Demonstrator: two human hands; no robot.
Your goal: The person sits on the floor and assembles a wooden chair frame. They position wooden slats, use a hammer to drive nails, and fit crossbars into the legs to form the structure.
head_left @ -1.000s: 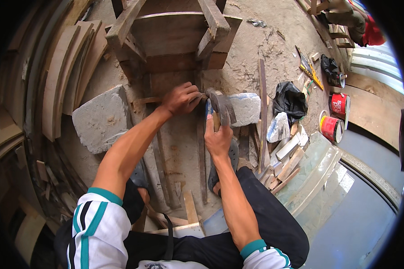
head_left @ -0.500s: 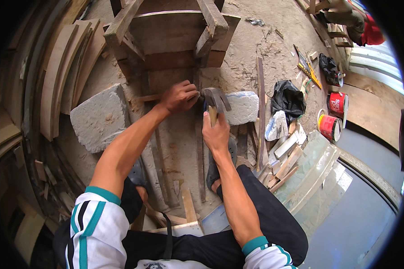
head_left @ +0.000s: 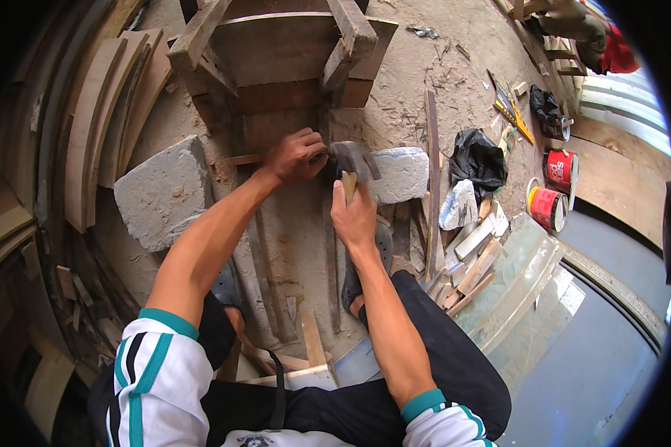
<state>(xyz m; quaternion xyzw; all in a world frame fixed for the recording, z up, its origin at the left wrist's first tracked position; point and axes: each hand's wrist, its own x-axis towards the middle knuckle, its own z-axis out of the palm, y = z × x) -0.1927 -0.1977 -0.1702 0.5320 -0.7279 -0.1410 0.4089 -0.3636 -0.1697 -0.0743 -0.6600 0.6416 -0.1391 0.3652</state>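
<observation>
The hammer [head_left: 350, 186], gripped in your right hand [head_left: 355, 217], lay head-first near your curled left hand [head_left: 294, 156], whose hold could not be told; a mistimed swing could have struck it, or the pale block [head_left: 402, 175].

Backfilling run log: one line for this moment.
right hand: grips pale-handled grey metal claw hammer; left hand: curled beside hammer, contents unclear; nearby: whitish rectangular block
</observation>
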